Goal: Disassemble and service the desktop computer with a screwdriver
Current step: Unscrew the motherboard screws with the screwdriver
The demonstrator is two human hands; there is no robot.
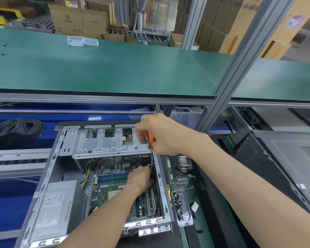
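Above your work runs the long green-topped shelf [115, 68] on its grey aluminium frame. Below it the open grey metal desktop computer case [61, 176] lies on its side in front of you, its green motherboard [111, 190] exposed and its silver power supply box [55, 206] at the lower left. Your right hand [161, 135] is wrapped around the orange-and-black handle of the screwdriver [150, 142], shaft pointing down into the case. Your left hand [141, 176] reaches inside beside the shaft's tip, fingers curled; you cannot tell what they pinch. A clear plastic tray of small dark screws [182, 206] sits just right of the case
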